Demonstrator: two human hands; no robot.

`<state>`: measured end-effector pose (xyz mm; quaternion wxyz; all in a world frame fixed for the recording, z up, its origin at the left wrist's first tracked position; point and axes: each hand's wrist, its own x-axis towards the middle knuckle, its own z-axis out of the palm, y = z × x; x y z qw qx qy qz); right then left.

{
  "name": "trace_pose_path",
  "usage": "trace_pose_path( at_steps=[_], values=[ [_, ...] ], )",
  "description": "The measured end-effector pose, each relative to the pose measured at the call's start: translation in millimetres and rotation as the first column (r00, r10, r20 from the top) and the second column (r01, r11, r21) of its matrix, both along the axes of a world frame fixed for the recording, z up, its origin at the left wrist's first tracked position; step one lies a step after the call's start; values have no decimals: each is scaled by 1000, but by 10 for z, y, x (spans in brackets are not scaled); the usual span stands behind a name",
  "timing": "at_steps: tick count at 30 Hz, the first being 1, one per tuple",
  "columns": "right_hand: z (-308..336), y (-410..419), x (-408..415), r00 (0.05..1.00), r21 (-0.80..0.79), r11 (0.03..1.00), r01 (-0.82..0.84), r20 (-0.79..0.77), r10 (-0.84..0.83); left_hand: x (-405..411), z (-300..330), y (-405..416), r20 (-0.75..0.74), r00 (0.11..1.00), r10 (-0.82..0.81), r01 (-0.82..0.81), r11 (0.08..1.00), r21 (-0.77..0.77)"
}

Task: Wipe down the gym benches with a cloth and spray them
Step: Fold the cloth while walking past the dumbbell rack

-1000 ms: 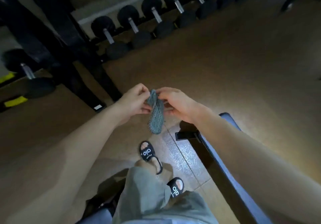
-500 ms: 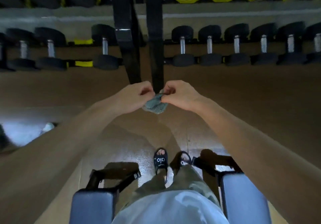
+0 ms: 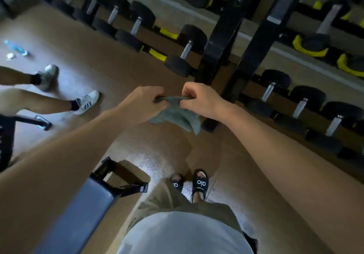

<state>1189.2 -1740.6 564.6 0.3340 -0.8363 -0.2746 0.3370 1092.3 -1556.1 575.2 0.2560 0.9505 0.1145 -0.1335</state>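
Both hands up at chest height over the floor: left hand (image 3: pixel 144 104) and right hand (image 3: pixel 199 101) each pinch the top edge of a grey-green cloth (image 3: pixel 177 115), fingers curled, cloth sagging below and between them. Bench pad (image 3: pixel 86 206) sits low, beneath the left forearm, well apart from the cloth. Dumbbell rack (image 3: pixel 222 37) stands beyond the knuckles; another person's sneakers (image 3: pixel 86 102) off left of the left hand.

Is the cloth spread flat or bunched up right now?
Bunched: the cloth hangs crumpled between left hand and right hand, both pinching its top edge.
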Motion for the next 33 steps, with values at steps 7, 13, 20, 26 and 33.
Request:
trace_pose_path(
  at_steps=[7, 13, 20, 26, 33],
  values=[
    [-75, 909, 256, 991, 18, 994, -111, -70, 112, 60, -201, 643, 31, 932, 361, -362, 932, 34],
    [-49, 1923, 466, 876, 120, 993, 9, -480, 50, 500, -376, 1527, -211, 684, 698, -689, 525, -499],
    [116, 3022, 1020, 664, 110, 992, 66, -747, 39, 860, -190, 2797, -186, 726, 662, -580, 444, -683],
    [7, 4009, 1694, 969, -17, 994, 103, -223, -105, 1478, 53, 3697, -188, 689, 700, -561, 351, -749],
    [-253, 5374, 2829, 716, 78, 997, 27, -697, 35, 2392, 146, 4849, -264, 566, 781, -536, 104, -838]
  ],
)
